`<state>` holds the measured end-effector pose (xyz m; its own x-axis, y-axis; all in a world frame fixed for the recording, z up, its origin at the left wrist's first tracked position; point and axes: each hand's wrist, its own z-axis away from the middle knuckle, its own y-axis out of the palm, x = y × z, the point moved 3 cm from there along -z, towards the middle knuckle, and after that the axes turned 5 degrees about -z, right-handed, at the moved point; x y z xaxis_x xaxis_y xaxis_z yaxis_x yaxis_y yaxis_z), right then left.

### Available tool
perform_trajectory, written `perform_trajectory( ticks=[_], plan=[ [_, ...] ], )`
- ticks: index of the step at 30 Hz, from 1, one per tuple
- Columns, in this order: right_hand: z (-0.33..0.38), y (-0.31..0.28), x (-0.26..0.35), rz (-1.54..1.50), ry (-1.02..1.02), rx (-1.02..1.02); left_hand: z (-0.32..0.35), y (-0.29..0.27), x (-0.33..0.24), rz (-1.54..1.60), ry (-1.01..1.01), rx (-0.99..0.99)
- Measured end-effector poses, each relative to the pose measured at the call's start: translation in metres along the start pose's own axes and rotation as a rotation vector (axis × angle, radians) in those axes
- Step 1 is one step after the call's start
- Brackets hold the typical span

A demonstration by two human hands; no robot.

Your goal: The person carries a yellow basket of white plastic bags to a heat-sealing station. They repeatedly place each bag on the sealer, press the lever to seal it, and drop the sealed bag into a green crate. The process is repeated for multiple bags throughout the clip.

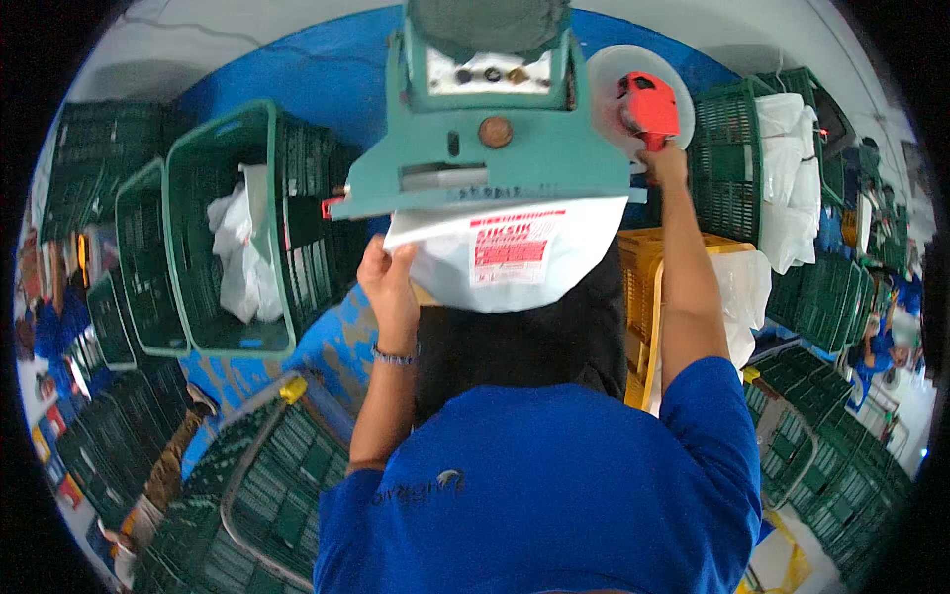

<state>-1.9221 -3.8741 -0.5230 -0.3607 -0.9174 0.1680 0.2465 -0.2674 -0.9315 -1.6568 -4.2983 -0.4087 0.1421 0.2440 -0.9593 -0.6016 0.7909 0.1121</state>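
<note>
A white plastic bag with red print [507, 259] hangs from the front jaw of a green sealing machine [554, 148]. Its top edge lies up against the jaw. My left hand [389, 282] pinches the bag's left edge between thumb and fingers. Off to the right, my right hand [665, 164] is closed round the handle of a red label gun [650, 104]. The gun is over a round, whitish tub [606, 79] beside the machine. My right fingers are partly hidden by the hand itself.
A green crate [277, 178] with white bags inside stands on the left. On the right, white bags [787, 178] drape over another green crate [727, 148]. A yellow crate [643, 282] is near my right forearm. More crates and people are around the edges.
</note>
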Motion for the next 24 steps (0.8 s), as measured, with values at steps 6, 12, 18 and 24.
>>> perform_trajectory(
  ticks=[6, 12, 18, 24],
  plan=[
    [0.133, -0.063, -0.052, -1.288, -0.415, 0.217, 0.000, 0.002, 0.014, 0.099, 0.141, -0.003],
    [0.313, -0.060, -0.095, -0.540, -0.444, -0.020, -0.001, 0.009, 0.002, 0.047, 0.213, -0.053],
    [0.379, -0.036, -0.037, -0.705, -0.735, 0.206, 0.098, 0.056, -0.032, -0.608, 0.891, -0.071],
    [0.382, -0.031, -0.003, -1.042, -0.423, 0.337, 0.092, 0.102, 0.049, 0.185, 0.118, 0.487]
  ],
)
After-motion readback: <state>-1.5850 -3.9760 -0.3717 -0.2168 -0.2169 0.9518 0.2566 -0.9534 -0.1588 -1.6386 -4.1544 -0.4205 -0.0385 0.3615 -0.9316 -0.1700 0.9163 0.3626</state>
